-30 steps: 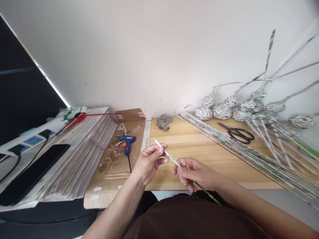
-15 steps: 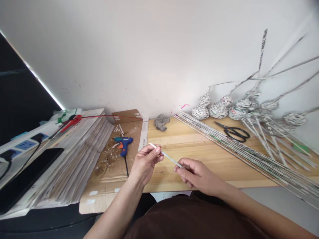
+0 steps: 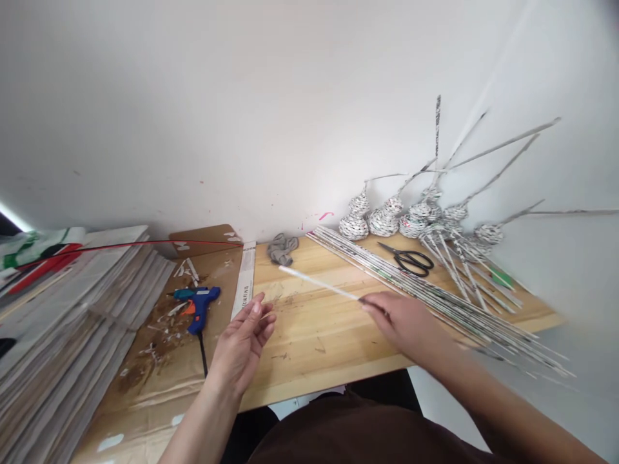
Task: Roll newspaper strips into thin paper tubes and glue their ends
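A rolled paper stick (image 3: 319, 282) juts up and to the left from my right hand (image 3: 403, 322), whose fingers are closed on its lower end. The stick is slim, pale and slightly blurred; its far tip ends just below a crumpled grey cloth (image 3: 283, 249). My left hand (image 3: 246, 341) hovers over the left part of the wooden table (image 3: 309, 361), palm turned inward. Nothing is in it, and its fingers are loosely curled and apart. Beyond my right hand lies a long bundle of rolled newspaper sticks (image 3: 411, 283).
Black-handled scissors (image 3: 411, 259) lie behind the bundle. Several woven paper gourds (image 3: 383, 221) stand along the wall, long stems sticking out. At left, a blue glue gun (image 3: 200, 308) rests on stained cardboard (image 3: 159, 386) beside a tall stack of newspapers (image 3: 91, 328).
My left hand has let go of the paper stick and moved left in view. My right hand has carried the stick rightward. The view has turned to the right.
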A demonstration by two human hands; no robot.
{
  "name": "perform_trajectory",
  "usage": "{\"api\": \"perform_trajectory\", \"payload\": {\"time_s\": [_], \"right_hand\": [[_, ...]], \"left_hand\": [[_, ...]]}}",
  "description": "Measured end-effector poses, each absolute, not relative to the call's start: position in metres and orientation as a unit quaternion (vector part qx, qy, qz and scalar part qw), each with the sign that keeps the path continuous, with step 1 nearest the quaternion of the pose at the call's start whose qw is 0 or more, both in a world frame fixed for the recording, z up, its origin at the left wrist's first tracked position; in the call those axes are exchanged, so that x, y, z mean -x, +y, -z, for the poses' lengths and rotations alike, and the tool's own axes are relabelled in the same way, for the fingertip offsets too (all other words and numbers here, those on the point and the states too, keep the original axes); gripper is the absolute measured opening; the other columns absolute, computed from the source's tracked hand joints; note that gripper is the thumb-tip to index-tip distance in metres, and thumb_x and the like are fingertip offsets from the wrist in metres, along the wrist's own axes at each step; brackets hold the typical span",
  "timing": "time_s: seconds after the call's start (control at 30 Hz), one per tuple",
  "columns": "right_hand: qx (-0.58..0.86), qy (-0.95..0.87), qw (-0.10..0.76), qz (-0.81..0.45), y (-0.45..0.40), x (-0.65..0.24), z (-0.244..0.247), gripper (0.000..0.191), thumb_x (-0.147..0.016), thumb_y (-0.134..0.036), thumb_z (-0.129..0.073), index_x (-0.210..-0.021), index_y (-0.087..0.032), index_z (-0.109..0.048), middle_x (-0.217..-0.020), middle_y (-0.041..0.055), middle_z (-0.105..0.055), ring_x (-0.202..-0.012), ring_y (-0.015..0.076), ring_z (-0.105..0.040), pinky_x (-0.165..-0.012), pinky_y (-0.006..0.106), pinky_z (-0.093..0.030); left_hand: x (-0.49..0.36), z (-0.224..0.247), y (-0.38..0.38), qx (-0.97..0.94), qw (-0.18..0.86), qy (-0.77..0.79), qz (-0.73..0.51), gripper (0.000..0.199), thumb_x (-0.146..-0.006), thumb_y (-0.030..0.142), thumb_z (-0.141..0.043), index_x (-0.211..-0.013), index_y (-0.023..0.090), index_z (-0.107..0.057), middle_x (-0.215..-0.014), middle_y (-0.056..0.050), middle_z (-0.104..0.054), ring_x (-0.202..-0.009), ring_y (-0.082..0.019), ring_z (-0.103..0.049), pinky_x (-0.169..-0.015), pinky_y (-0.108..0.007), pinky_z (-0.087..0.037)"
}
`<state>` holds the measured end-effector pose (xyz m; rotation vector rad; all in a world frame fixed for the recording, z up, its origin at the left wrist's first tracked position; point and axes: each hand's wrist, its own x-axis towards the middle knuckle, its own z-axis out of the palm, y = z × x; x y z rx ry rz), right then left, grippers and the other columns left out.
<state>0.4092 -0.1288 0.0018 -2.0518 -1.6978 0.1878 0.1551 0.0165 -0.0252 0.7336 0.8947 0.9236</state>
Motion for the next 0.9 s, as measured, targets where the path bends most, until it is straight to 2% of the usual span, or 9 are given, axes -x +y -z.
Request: {"api": "perform_trajectory", "payload": {"time_s": [0.13,0.27,0.33,0.4,0.5,0.57,0.7,0.9], "right_hand": [[0.814,-0.561,0.135,0.071,-0.103,-0.454,-0.005,0.034,-0.094,-0.028,-0.035,-0.106,-0.016,-0.064,-0.093,0.0121,-0.065,-0.082,0.0222,-0.059,-0.073,0.031,-0.038],[0.816,-0.568,0.064,0.086,-0.059,-0.481,0.004,0.031,-0.092,-0.018,-0.034,-0.095,-0.012,-0.065,-0.083,0.0129,-0.061,-0.077,0.0211,-0.057,-0.071,0.029,-0.036],[0.820,-0.561,0.062,0.093,-0.039,-0.485,0.010,0.029,-0.091,-0.016,-0.036,-0.096,-0.011,-0.065,-0.084,0.0134,-0.060,-0.079,0.0217,-0.056,-0.071,0.029,-0.035],[0.822,-0.557,0.067,0.100,-0.024,-0.485,0.015,0.030,-0.090,-0.015,-0.036,-0.103,-0.011,-0.063,-0.090,0.0148,-0.060,-0.081,0.0220,-0.056,-0.072,0.029,-0.035],[0.817,-0.561,0.075,0.106,-0.014,-0.480,0.019,0.032,-0.091,-0.017,-0.037,-0.111,-0.012,-0.061,-0.098,0.0150,-0.059,-0.087,0.0228,-0.054,-0.075,0.030,-0.035],[0.815,-0.564,0.080,0.107,-0.014,-0.479,0.021,0.031,-0.091,-0.018,-0.038,-0.110,-0.014,-0.062,-0.099,0.0146,-0.060,-0.090,0.0233,-0.054,-0.077,0.030,-0.035],[0.804,-0.576,0.092,0.119,-0.019,-0.481,0.023,0.028,-0.088,-0.019,-0.043,-0.106,-0.014,-0.065,-0.096,0.0130,-0.063,-0.089,0.0231,-0.055,-0.078,0.030,-0.036],[0.749,-0.635,0.149,0.121,-0.020,-0.467,0.025,0.028,-0.089,-0.023,-0.043,-0.100,-0.015,-0.068,-0.094,0.0108,-0.065,-0.089,0.0225,-0.056,-0.081,0.030,-0.038]], "left_hand": [[-0.134,0.035,0.012,-0.411,0.687,0.432,-0.415,0.038,-0.071,0.027,-0.073,-0.106,0.018,-0.064,-0.081,-0.001,-0.065,-0.068,-0.009,-0.062,-0.059,-0.015,-0.051],[-0.103,0.041,0.004,-0.587,0.513,0.508,-0.366,0.035,-0.069,0.043,-0.071,-0.093,0.018,-0.070,-0.078,-0.003,-0.069,-0.074,-0.016,-0.064,-0.070,-0.024,-0.051],[-0.088,0.044,-0.002,-0.667,0.390,0.551,-0.316,0.031,-0.070,0.047,-0.068,-0.087,0.022,-0.071,-0.083,-0.003,-0.071,-0.080,-0.021,-0.065,-0.072,-0.027,-0.050],[-0.075,0.048,-0.008,-0.734,0.276,0.544,-0.300,0.026,-0.071,0.049,-0.066,-0.079,0.024,-0.071,-0.080,-0.002,-0.071,-0.077,-0.022,-0.064,-0.068,-0.028,-0.049],[-0.060,0.057,-0.012,-0.804,0.151,0.469,-0.332,0.022,-0.076,0.044,-0.061,-0.074,0.024,-0.070,-0.084,-0.005,-0.070,-0.087,-0.026,-0.062,-0.079,-0.035,-0.047],[-0.052,0.063,-0.011,-0.826,0.093,0.436,-0.345,0.017,-0.077,0.038,-0.061,-0.081,0.024,-0.070,-0.088,-0.006,-0.070,-0.094,-0.027,-0.060,-0.087,-0.039,-0.044],[-0.042,0.074,-0.005,-0.840,0.069,0.421,-0.336,0.023,-0.081,0.025,-0.057,-0.102,0.025,-0.067,-0.100,-0.006,-0.068,-0.100,-0.025,-0.058,-0.092,-0.040,-0.043],[-0.035,0.074,-0.002,-0.839,0.063,0.439,-0.317,0.041,-0.082,0.010,-0.041,-0.112,0.025,-0.065,-0.109,-0.006,-0.064,-0.104,-0.022,-0.056,-0.093,-0.036,-0.045]]}}
